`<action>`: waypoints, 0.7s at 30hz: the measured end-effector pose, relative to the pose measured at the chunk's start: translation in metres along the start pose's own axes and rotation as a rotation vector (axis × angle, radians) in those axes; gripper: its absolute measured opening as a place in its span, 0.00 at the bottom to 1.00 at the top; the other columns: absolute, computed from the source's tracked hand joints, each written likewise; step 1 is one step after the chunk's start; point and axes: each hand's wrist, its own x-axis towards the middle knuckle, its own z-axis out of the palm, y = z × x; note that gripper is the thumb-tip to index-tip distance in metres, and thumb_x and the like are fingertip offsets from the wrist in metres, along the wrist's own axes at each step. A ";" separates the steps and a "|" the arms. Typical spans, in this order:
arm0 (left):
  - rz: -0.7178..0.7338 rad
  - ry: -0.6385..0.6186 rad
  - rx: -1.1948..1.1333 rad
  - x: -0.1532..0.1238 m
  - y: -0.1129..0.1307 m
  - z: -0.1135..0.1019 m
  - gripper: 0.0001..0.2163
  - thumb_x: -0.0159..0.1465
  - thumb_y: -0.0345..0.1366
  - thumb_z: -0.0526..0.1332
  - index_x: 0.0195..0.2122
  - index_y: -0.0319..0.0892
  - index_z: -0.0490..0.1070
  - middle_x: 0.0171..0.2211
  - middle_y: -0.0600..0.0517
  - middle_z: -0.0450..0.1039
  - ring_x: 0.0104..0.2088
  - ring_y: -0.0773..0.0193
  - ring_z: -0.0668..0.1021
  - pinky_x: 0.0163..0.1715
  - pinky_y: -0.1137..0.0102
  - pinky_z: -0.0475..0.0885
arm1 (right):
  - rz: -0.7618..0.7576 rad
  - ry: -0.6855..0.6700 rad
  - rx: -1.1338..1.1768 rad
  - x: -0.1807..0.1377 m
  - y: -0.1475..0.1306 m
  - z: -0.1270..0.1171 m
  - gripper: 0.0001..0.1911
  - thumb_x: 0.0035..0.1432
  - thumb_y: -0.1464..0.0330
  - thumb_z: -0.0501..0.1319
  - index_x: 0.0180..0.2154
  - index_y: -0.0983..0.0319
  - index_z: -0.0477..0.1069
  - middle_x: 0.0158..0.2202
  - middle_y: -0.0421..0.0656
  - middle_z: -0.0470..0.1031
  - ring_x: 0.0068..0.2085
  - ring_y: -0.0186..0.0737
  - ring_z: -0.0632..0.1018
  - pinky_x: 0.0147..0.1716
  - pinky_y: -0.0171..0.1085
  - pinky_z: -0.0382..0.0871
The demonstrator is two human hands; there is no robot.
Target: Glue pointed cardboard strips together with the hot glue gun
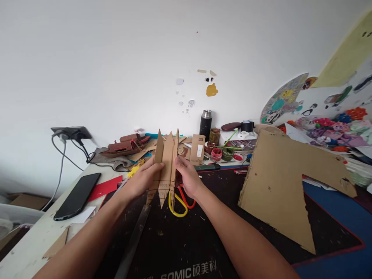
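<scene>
Both of my hands grip a folded piece of cardboard (167, 162) with pointed ends, held upright over the black desk mat (174, 244). My left hand (145, 174) is closed on its left panel, thumb lying across the front. On the right edge, my right hand (187, 176) pinches the panel with the thumb in front; its other fingers are mostly hidden. Below the cardboard rest scissors with a yellow handle loop (178, 212) and a red one, their blades hidden. A metal ruler (133, 242) lies to the lower left, its top end near the cardboard.
At right lies a large cut cardboard sheet (270, 186). Paint jars (216, 154), a black thermos (206, 124) and scraps line the wall. A black phone (78, 195) and red paper (106, 187) are at left, near plugged-in cables (62, 155).
</scene>
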 end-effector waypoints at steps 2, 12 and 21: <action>0.034 0.001 0.097 -0.002 0.000 0.003 0.24 0.64 0.51 0.65 0.57 0.44 0.78 0.48 0.49 0.84 0.52 0.44 0.82 0.51 0.60 0.77 | -0.002 0.001 -0.013 0.000 0.001 0.001 0.29 0.55 0.38 0.68 0.34 0.56 0.66 0.19 0.31 0.64 0.15 0.32 0.63 0.13 0.33 0.55; -0.212 -0.150 -0.308 -0.005 0.006 0.019 0.36 0.65 0.67 0.56 0.53 0.38 0.80 0.42 0.39 0.86 0.48 0.38 0.84 0.46 0.53 0.80 | 0.038 0.087 -0.056 0.000 -0.007 0.002 0.32 0.49 0.38 0.71 0.31 0.58 0.68 0.18 0.31 0.62 0.17 0.30 0.60 0.15 0.32 0.48; -0.270 -0.270 -0.427 -0.002 -0.002 0.016 0.32 0.63 0.66 0.63 0.45 0.37 0.82 0.27 0.42 0.82 0.28 0.49 0.83 0.27 0.63 0.76 | 0.059 0.013 -0.031 0.001 -0.002 -0.001 0.30 0.49 0.42 0.73 0.33 0.57 0.67 0.17 0.31 0.65 0.16 0.31 0.64 0.13 0.31 0.51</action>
